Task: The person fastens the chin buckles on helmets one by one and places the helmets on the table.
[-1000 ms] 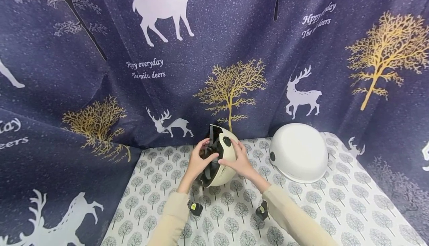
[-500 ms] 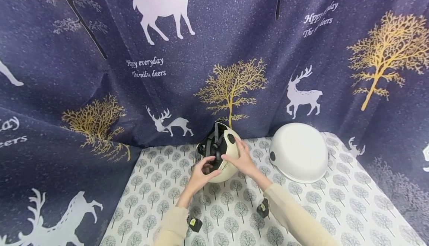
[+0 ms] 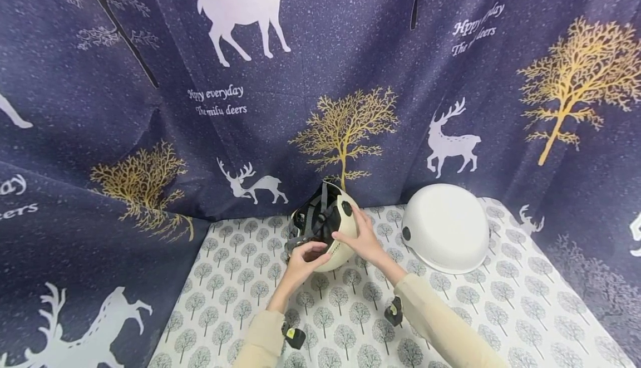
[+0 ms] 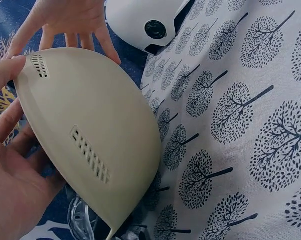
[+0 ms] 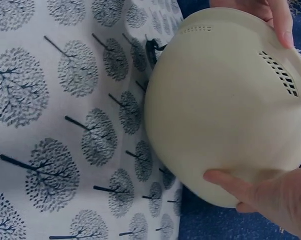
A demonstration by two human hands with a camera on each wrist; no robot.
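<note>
A cream helmet (image 3: 345,251) is tipped on its side at the back of the table, its dark hollow facing left and up. Grey chin straps (image 3: 320,217) hang across the inside, and a black round disc (image 3: 346,208) sits on the shell near the rim. My left hand (image 3: 300,265) grips the near rim, thumb outside and fingers within the hollow; the left wrist view shows the left hand (image 4: 20,175) beside the vented shell (image 4: 100,125). My right hand (image 3: 363,240) holds the shell's right side, fingers spread over it; the right wrist view shows the right hand (image 5: 270,195) against it.
A white helmet (image 3: 445,229) lies dome up to the right, with a black disc on its side. Dark blue cloth (image 3: 270,134) printed with deer hangs behind the tree-patterned tablecloth (image 3: 220,301). Small black cameras are worn at both wrists.
The cream helmet has turned, so its inside and straps show more. My left hand has slid from the hollow's left side to the near rim. The right hand has shifted slightly.
</note>
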